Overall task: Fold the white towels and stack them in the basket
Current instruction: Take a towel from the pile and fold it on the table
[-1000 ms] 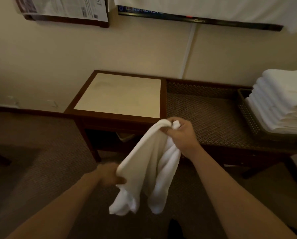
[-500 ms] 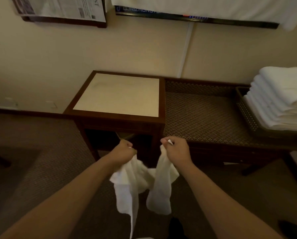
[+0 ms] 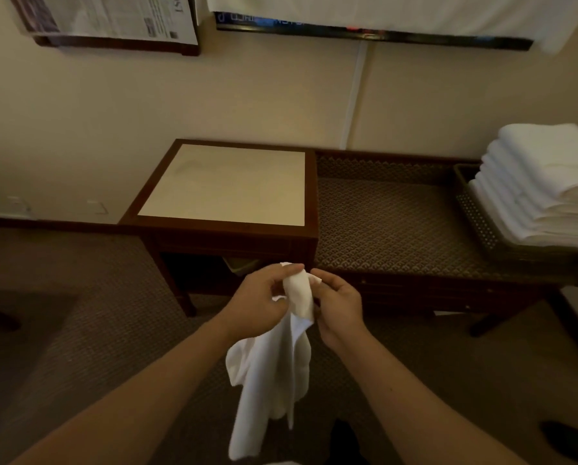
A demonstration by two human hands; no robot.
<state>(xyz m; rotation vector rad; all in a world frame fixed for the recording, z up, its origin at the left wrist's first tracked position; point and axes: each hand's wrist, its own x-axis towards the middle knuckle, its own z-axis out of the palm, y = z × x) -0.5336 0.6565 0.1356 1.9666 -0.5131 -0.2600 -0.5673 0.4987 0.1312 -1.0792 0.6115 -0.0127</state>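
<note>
Both hands, left (image 3: 259, 302) and right (image 3: 339, 305), pinch the towel (image 3: 270, 374) at its top, apparently corner to corner; the rest hangs loose over the floor. Folding has only begun. Next: spread it flat, then onto the stack (image 3: 546, 186) in the basket (image 3: 478, 223) at the bench's (image 3: 391, 223) right end.

The towel (image 3: 270, 370) I hold is soft white cloth, matt and limp. The table (image 3: 227, 186) ahead has a dark, faintly glossy wood frame around a smooth, pale matt top. Beside it the bench (image 3: 391, 223) wears patterned woven fabric, and the carpet (image 3: 96, 313) looks rough and matt. The basket (image 3: 475, 216) is dark wickerwork under folded white terry towels (image 3: 546, 182).
</note>
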